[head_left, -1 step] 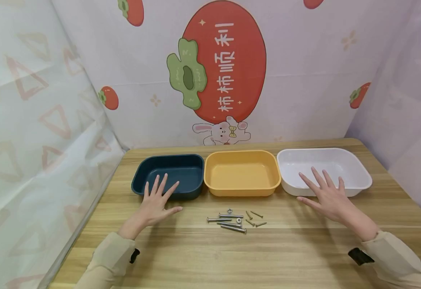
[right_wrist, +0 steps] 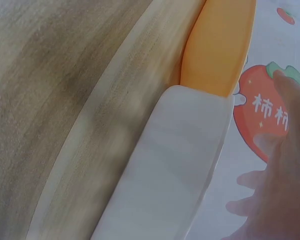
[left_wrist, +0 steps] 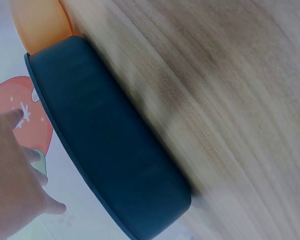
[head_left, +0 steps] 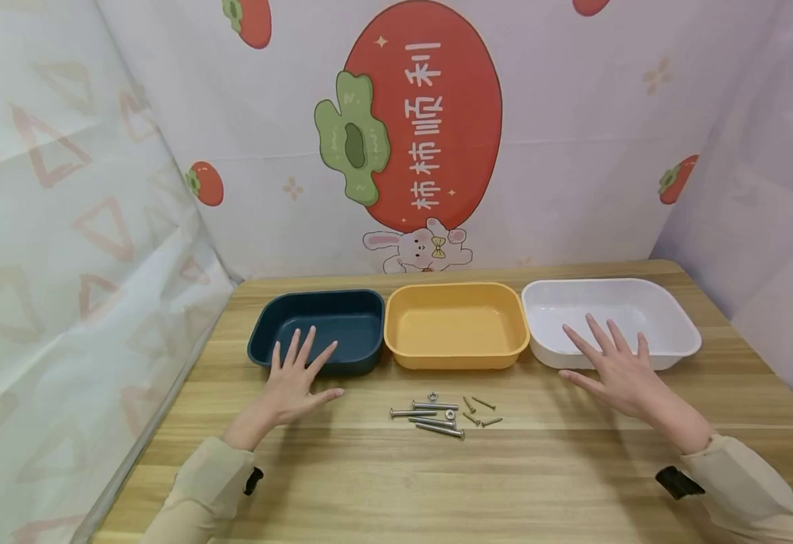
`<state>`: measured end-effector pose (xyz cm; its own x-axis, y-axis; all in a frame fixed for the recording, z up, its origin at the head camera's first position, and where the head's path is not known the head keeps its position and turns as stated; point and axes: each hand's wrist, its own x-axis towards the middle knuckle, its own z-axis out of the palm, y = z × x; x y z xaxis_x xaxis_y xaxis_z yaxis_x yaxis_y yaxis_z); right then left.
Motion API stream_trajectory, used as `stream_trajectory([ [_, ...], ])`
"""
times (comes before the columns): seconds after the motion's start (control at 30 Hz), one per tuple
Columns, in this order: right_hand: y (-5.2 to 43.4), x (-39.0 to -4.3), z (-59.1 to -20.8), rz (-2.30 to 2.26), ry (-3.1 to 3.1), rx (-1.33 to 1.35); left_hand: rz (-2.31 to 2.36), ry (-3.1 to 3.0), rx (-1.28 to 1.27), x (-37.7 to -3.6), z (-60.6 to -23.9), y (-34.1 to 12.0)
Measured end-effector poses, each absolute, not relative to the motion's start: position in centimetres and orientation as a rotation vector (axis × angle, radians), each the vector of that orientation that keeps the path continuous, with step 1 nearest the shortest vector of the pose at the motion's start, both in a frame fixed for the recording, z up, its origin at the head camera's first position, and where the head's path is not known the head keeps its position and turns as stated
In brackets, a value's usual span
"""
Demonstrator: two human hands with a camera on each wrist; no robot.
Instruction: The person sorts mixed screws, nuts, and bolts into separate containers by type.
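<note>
we see both hands spread flat, fingers straight and fanned, holding nothing. landmark is the yellow tray, middle of three trays in a row on the wooden table.

left hand sits left of the yellow tray, in front of the dark blue tray, fingertips lying over that tray's near wall in the head view. whether the palm touches the table we cannot tell. left wrist view shows the dark blue tray side wall close up with the hand at the frame edge, fingers extended, blurry.

right hand sits right of the yellow tray, in front of the white tray, fingertips overlapping that tray's near rim in the head view. right wrist view shows the white tray wall, the yellow tray beyond it, and the hand at the edge, fingers out.

blue tray touches or nearly touches the yellow tray's left side; white tray is just beside its right side.

in front of the yellow tray, between the two hands and apart from both, lies a loose pile of hardware: long bolts, small dark screws, a nut and a washer. nothing in the trays that we can see.

behind the yellow tray, a backdrop with a big red persimmon print and a cartoon rabbit. beige sleeves on both arms, dark strap at each wrist.
</note>
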<state>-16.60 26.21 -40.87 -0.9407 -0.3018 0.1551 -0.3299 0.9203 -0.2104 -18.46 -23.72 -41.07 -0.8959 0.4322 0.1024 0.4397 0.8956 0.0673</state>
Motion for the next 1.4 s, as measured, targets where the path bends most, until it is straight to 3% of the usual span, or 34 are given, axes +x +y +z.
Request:
stream_trajectory([
  [0.63,25.3,-16.7,-41.0,0.372,-2.909,0.607,-0.216,-2.947,-0.667,-17.6,-41.2,-25.2],
  [1.4,20.8,-16.2,-41.6,0.53,-2.619,1.08,-0.35,-2.926,-0.628,-16.3,-41.3,-28.8],
])
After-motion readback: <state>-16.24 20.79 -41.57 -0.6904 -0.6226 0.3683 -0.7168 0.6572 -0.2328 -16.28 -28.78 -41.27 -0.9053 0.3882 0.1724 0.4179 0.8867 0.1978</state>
